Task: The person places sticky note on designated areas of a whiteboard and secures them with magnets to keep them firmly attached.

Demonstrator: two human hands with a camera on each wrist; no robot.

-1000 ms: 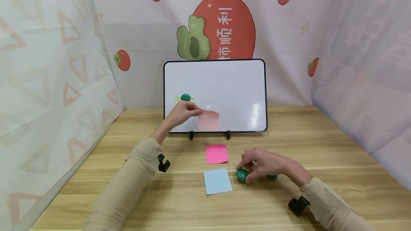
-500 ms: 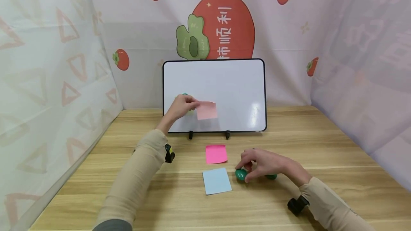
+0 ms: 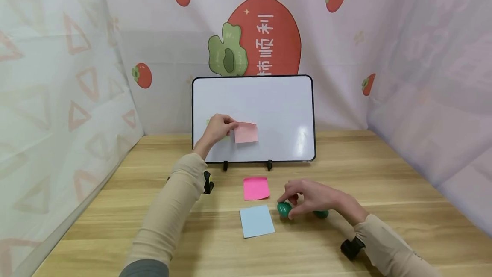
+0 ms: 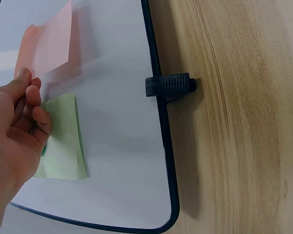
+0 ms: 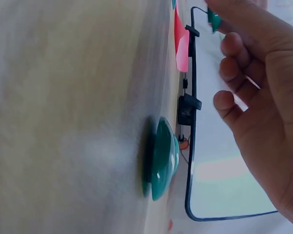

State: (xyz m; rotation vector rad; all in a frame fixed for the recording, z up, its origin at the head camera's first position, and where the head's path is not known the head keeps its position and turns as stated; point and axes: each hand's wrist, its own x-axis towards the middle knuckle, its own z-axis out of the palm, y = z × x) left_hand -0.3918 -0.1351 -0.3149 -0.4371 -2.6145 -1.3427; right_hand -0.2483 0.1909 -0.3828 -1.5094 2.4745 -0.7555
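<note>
Between thumb and fingertips, my left hand (image 3: 220, 128) pinches the left edge of a pale pink sticky note (image 3: 246, 133) in front of the whiteboard (image 3: 280, 101). In the left wrist view the note's lower part stands off the board, casting a shadow. A light green sticky note (image 4: 63, 139) lies on the board beside that hand, its green round magnet (image 4: 43, 150) mostly hidden behind the fingers. My right hand (image 3: 313, 197) holds another green round magnet (image 3: 284, 209) between thumb and index finger, low over the table. One more green magnet (image 5: 162, 158) lies under the right wrist.
On the wooden table (image 3: 307, 251) lie a bright pink sticky note (image 3: 256, 189) and, nearer me, a light blue one (image 3: 257, 222). Black clips (image 3: 225, 165) support the whiteboard's lower edge. A printed cloth (image 3: 153, 42) encloses the back and sides.
My left hand has raised the pale pink note from the board's lower edge to beside the green note, now covering that note's magnet. The right hand keeps its place at its magnet.
</note>
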